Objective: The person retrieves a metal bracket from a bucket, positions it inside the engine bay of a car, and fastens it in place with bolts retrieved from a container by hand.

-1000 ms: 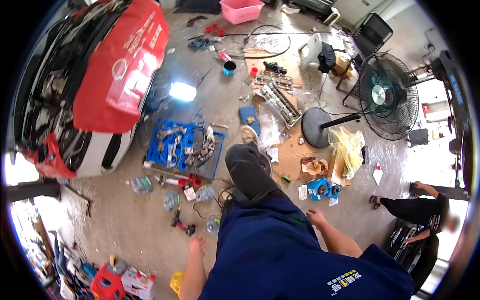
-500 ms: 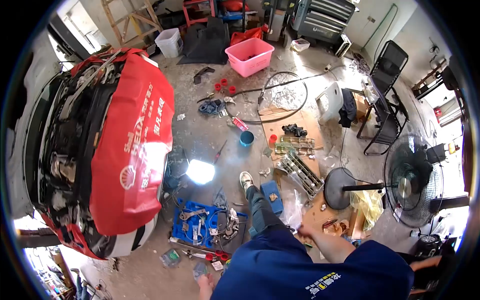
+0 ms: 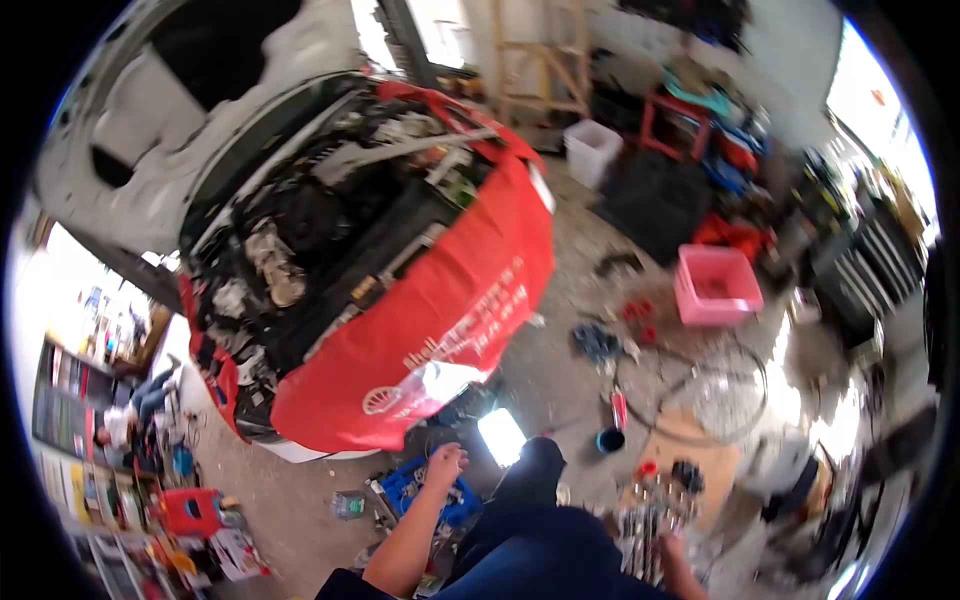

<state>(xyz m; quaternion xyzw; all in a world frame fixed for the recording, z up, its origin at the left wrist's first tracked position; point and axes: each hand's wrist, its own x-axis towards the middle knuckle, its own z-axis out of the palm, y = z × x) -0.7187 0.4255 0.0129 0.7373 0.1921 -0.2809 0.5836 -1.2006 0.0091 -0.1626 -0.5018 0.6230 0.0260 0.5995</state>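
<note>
My left hand (image 3: 447, 463) reaches forward above the blue tool tray (image 3: 405, 490), its fingers curled in with nothing visible in them. Loose metal parts and tools lie in and around that tray. Low on the right, my right hand (image 3: 672, 548) hangs near some long metal engine parts (image 3: 645, 515) on the floor; motion blur smears its fingers. A car with its hood raised and its engine bay (image 3: 320, 215) exposed stands ahead to the left. A red cover (image 3: 470, 310) drapes over its front. Beside my knee shines a bright work light (image 3: 501, 437).
A coiled black hose (image 3: 762, 400) lies on the floor at right, by flattened cardboard (image 3: 725, 462) and a dark blue round container (image 3: 609, 440). Farther back are a pink tub (image 3: 717, 287) and a white bin (image 3: 591, 152). A red case (image 3: 190, 512) sits at lower left.
My view has swung left toward the car, so the car now appears nearer the middle. My left hand has risen forward from beside a clear container to above the blue tray.
</note>
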